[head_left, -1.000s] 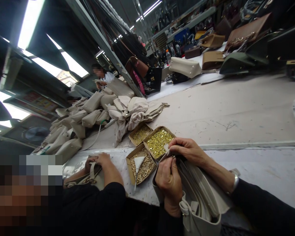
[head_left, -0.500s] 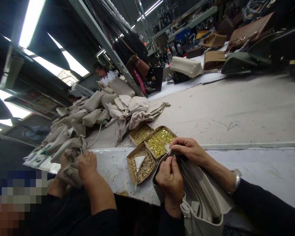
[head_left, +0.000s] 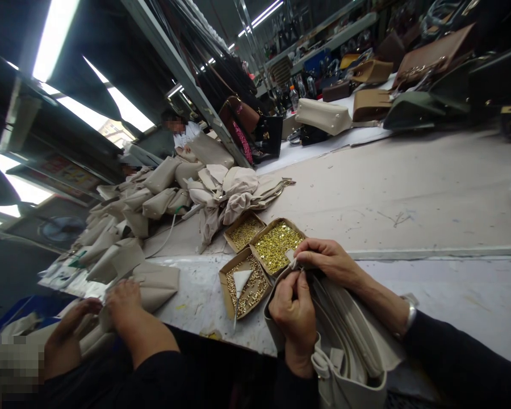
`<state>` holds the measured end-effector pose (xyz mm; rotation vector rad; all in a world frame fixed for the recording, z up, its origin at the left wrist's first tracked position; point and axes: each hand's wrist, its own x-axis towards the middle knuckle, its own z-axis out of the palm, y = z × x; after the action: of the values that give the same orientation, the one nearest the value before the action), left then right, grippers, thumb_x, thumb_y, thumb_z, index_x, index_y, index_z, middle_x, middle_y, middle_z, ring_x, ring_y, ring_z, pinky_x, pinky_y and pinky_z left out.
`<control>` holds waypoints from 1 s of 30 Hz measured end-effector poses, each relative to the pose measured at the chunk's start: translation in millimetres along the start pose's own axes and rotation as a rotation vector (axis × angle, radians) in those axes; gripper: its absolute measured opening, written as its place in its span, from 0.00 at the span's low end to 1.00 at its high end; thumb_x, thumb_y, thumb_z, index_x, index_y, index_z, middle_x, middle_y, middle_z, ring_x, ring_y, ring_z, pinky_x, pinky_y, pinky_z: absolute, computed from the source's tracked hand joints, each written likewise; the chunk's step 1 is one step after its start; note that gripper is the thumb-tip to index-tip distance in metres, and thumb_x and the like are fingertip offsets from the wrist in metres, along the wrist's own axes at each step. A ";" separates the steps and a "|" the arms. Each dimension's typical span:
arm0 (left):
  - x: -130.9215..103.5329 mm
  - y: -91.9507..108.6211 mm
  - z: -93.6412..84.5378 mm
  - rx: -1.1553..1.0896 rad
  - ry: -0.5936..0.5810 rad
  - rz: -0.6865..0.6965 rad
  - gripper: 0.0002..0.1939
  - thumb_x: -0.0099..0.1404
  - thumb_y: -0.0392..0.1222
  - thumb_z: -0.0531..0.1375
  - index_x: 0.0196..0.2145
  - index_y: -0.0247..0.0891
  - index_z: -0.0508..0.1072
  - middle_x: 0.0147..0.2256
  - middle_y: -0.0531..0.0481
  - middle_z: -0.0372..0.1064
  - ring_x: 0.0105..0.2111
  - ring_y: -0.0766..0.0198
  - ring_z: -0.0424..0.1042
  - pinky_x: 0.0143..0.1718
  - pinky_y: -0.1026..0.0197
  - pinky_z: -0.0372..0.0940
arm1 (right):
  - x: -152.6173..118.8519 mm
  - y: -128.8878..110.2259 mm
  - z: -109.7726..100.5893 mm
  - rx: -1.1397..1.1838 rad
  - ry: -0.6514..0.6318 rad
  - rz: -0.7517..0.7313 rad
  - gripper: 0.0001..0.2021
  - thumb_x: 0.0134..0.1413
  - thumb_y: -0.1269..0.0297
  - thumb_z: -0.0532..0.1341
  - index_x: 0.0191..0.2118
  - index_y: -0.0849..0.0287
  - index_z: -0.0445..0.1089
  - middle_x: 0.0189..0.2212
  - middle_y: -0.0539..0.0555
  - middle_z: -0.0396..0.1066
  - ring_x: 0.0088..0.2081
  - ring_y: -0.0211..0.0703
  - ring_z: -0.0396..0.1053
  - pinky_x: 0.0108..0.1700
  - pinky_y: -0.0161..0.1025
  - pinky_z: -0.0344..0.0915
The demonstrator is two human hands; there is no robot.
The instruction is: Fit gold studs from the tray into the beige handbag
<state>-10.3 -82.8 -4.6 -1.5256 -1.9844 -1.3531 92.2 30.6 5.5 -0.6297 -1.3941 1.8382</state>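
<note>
A beige handbag (head_left: 377, 346) stands with its mouth up at the table's near edge. My left hand (head_left: 296, 312) is closed in a pinch at its top edge, thumb and finger on a small bit of the bag's material. Just above, my right hand (head_left: 327, 258) pinches a short beige strap end (head_left: 292, 258) on the same edge. Whether a small metal piece is between my fingers is hidden. Left of my hands lies a cardboard tray of gold fittings (head_left: 272, 245); another tray (head_left: 224, 289) holds small rivets and a white cone-shaped tool (head_left: 241, 281) with a thin tip.
A third tray of small brass pieces (head_left: 243, 232) adjoins these. At left, a co-worker's hands (head_left: 125, 304) handle a beige bag (head_left: 155, 284). Beige bags (head_left: 164, 204) are heaped behind, beside soft linings (head_left: 238, 187). Finished bags (head_left: 323, 115) line the far side.
My hands and the handbag have barely moved. The co-worker's hands have shifted left and down, and a beige bag now lies on the table beside them.
</note>
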 end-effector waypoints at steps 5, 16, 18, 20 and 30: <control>1.4 2.7 -0.9 0.021 0.021 -0.006 0.08 0.69 0.41 0.63 0.35 0.35 0.81 0.31 0.47 0.81 0.29 0.63 0.80 0.35 0.65 0.75 | 0.2 1.1 -0.5 0.016 -0.013 0.006 0.10 0.54 0.57 0.69 0.34 0.59 0.77 0.28 0.49 0.73 0.31 0.38 0.65 0.35 0.36 0.61; -0.6 -0.1 -0.1 0.006 0.027 -0.013 0.07 0.69 0.39 0.64 0.35 0.34 0.81 0.31 0.47 0.81 0.30 0.64 0.80 0.37 0.67 0.74 | -0.1 1.6 -2.0 0.033 -0.036 0.013 0.11 0.55 0.56 0.70 0.34 0.59 0.78 0.29 0.49 0.72 0.31 0.38 0.65 0.36 0.36 0.61; -1.2 -0.5 0.1 0.008 0.029 -0.020 0.06 0.68 0.38 0.64 0.36 0.33 0.81 0.32 0.47 0.81 0.30 0.64 0.80 0.38 0.67 0.73 | 0.0 2.5 -2.2 0.042 -0.040 0.019 0.11 0.55 0.56 0.70 0.34 0.58 0.78 0.29 0.49 0.72 0.31 0.38 0.64 0.36 0.36 0.61; -1.4 -0.7 0.0 0.009 0.026 -0.026 0.06 0.68 0.38 0.65 0.36 0.33 0.81 0.32 0.47 0.81 0.31 0.64 0.80 0.38 0.66 0.73 | 0.2 3.3 -2.2 0.054 -0.046 0.022 0.11 0.55 0.56 0.70 0.35 0.58 0.78 0.29 0.49 0.72 0.31 0.37 0.64 0.36 0.36 0.61; 0.6 1.1 -1.2 -0.003 -0.007 0.000 0.07 0.69 0.37 0.63 0.37 0.32 0.81 0.32 0.46 0.80 0.31 0.64 0.80 0.38 0.67 0.73 | -1.6 3.0 -3.1 0.063 -0.046 0.012 0.10 0.55 0.56 0.70 0.35 0.58 0.78 0.29 0.49 0.72 0.31 0.37 0.65 0.36 0.36 0.61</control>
<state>-10.0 -83.5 -3.0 -1.5339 -1.9874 -1.3531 94.7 30.8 1.6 -0.5686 -1.3591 1.9095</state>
